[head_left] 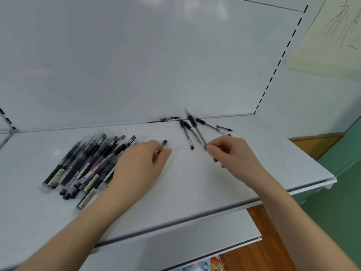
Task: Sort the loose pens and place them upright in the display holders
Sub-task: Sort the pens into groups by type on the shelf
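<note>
Shelf [195,182], grey metal, seen from above.

- Big pile of pens [84,165] lies flat on the left, fanned and overlapping.
- A smaller group of pens [187,132] lies at the back right, near the rear panel. One stray pen [168,119] sits along the back seam.
- No display holders in view.

Left hand [144,159]: grip closed on a capped pen [164,142], low over the shelf beside the pile. Only the black end shows past the fingertips.

Right hand [232,153]: thumb and finger pinch the near end of a raised pen [196,128]. Its far end points over the smaller group. The pen is blurred, so it is probably moving.

Risks, as judged:
- The pinch is at the very end of a long pen. It could pivot or slip out and knock the group below out of line.
- The left forearm lies over the edge of the pile. A sweep could roll pens toward the front lip and off the shelf.
- The stray pen at the seam is easy to overlook.
- The pens look alike, so mis-sorting is likely unless the labels are checked.
</note>
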Available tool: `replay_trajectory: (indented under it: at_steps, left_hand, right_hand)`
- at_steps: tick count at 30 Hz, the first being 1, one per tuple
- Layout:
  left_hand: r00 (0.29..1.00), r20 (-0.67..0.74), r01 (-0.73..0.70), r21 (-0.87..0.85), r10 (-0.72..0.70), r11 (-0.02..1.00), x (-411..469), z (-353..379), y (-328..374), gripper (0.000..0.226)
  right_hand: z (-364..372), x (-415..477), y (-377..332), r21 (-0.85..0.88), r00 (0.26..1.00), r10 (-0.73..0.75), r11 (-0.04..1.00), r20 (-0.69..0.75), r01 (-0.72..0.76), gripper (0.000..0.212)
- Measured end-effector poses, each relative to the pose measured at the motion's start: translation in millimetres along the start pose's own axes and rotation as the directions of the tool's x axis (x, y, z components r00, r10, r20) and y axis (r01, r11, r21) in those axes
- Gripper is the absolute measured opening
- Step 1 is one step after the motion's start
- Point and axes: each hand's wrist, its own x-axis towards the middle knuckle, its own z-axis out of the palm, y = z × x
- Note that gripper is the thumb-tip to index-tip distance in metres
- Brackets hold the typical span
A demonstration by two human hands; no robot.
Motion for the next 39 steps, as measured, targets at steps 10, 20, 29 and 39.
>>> replay_trajectory:
  at_steps: [10, 20, 29, 39]
  left_hand:
    - [0.956, 0.099, 0.268, -0.68, -0.277, 0.682, 7, -15, -9, 0.014]
    - [0.943, 0.065, 0.281, -0.685, -0.327, 0.672, -4, -33, -38, 0.014]
    - [0.944, 0.097, 0.291, -0.696, -0.316, 0.656, -3, -35, -41, 0.013]
    - [0.971, 0.103, 0.231, -0.658, -0.218, 0.716, -6, -34, -23, 0.012]
  right_hand:
    - [38, 66, -22, -0.122, 0.95, -0.26, 0.951, 0.171, 0.283, 0.015]
    - [87, 169, -21, -0.637, 0.913, -0.235, 0.658, 0.333, 0.401, 0.025]
    - [87, 172, -22, -0.677, 0.907, -0.257, 0.604, 0.335, 0.421, 0.023]
    - [36, 85, -67, 0.569, 0.979, -0.148, 0.821, 0.142, 0.041, 0.012]
